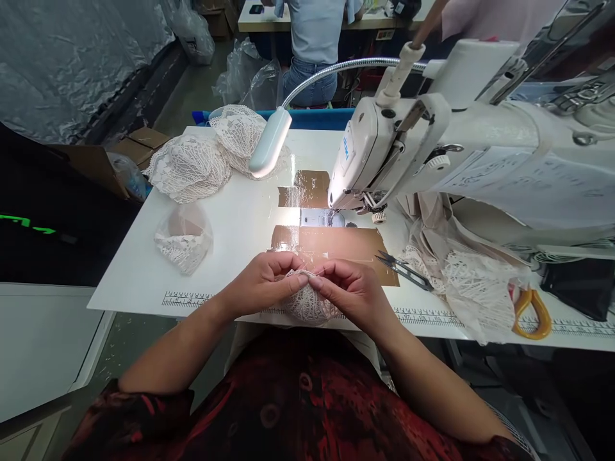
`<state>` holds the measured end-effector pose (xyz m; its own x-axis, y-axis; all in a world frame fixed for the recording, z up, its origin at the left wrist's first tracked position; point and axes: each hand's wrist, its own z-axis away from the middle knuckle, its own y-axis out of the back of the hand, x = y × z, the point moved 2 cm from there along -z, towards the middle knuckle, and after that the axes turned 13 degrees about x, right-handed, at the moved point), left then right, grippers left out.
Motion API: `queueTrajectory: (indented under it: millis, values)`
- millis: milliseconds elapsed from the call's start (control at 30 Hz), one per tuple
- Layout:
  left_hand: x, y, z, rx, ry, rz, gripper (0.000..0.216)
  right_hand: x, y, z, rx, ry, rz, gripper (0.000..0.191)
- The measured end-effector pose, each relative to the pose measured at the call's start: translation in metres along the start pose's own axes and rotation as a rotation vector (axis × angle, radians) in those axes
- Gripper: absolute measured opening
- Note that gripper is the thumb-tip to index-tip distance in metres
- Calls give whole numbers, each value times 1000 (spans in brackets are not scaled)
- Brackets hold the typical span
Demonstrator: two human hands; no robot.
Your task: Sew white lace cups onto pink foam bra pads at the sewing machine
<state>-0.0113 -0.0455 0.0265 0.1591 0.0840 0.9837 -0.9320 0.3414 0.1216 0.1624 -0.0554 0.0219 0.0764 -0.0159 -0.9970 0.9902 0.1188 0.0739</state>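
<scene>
Between my two hands, at the table's front edge, is a cream lace cup-shaped piece (311, 305). My left hand (275, 280) pinches its upper edge with thumb and forefinger. Close beside it, my right hand (350, 288) pinches the same edge, the fingertips of both hands nearly meeting. The rounded lace hangs below the fingers. Just beyond lies a brown taped sheet (331, 243) on the white table, in front of the needle area of the sewing machine (365, 153). Thread snips (406, 270) rest to the right of my right hand.
Stacked lace pieces (189, 168) lie at the back left, with a single sheer and lace cup (185, 240) nearer. A lamp (271, 142) hangs over the table. At right are beige lace fabric (480, 282) and orange-handled scissors (533, 315). A person (317, 38) sits beyond.
</scene>
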Motion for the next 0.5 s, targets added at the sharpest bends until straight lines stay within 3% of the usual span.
queueTrajectory:
  millis: [300,500]
  values:
    - [13,2,-1,-175,-29,56,27,-7,5,1,-9,18,5,19]
    - [21,-3,5,-143,-56,-80,23,-16,8,7,-31,56,9,15]
